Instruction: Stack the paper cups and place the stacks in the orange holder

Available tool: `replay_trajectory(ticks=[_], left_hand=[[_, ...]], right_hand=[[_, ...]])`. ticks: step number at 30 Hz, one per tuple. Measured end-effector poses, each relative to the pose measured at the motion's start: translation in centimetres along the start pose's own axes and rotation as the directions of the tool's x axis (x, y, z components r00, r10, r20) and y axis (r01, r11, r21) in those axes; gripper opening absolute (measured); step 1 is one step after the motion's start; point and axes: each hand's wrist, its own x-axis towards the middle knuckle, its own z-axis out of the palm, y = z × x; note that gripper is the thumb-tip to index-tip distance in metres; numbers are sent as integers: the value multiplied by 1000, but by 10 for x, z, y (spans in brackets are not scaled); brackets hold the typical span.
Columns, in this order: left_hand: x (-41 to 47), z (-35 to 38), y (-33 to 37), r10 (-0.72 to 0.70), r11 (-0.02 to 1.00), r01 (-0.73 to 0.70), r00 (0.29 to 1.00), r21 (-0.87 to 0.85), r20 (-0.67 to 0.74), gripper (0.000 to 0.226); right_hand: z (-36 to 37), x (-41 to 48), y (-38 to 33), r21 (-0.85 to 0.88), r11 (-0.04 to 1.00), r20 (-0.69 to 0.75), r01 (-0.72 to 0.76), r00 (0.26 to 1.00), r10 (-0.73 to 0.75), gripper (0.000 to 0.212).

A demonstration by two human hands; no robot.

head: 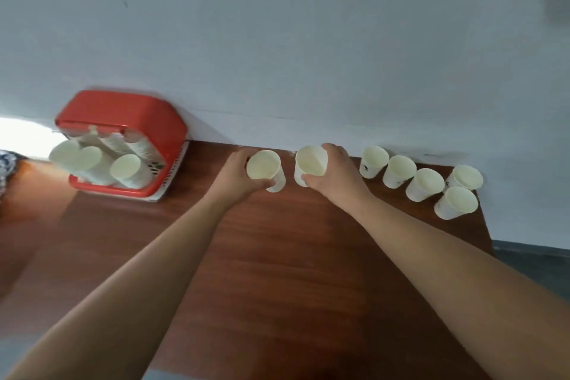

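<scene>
My left hand point(237, 177) grips a white paper cup point(265, 168) near the back of the wooden table. Just to its right, my right hand point(336, 174) grips another white paper cup point(310, 162), tilted slightly. The two held cups stand side by side, a small gap apart. Several more single paper cups point(428, 183) stand upright in a loose row at the back right. The orange holder point(123, 120) sits at the back left against the wall, with three stacks of cups point(126, 171) leaning out of it.
The dark wooden table point(277, 256) ends at its right edge just past the loose cups. A pale wall point(277, 40) runs directly behind the cups and holder. A patterned object point(6, 166) shows at the far left edge.
</scene>
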Motion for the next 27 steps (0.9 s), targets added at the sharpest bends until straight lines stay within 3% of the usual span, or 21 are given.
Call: replay_trajectory(ticks=[3,9,14,20,27], left_hand=[[-21,-60,-42,-81,997,79,992,-17,-96,76],[-53,-160,-124,-223,975,205,925,-89,-306,77],[-48,-211,-175,-239,971,225,868,-84,-436,79],[-18,-224,-209,-199,979,201,875,-42,-441,78],[8,-212,-236,-215,967,246,926,63,-311,85]], right_hand=[[31,6,-61,7,998,29,57,998,-57,88],[101,14,-168,18,986,102,168,980,-169,82],[151,25,-221,11,979,113,205,972,-204,78],[183,42,-251,16,978,81,206,975,-207,72],[207,64,-269,58,980,13,190,982,-191,71]])
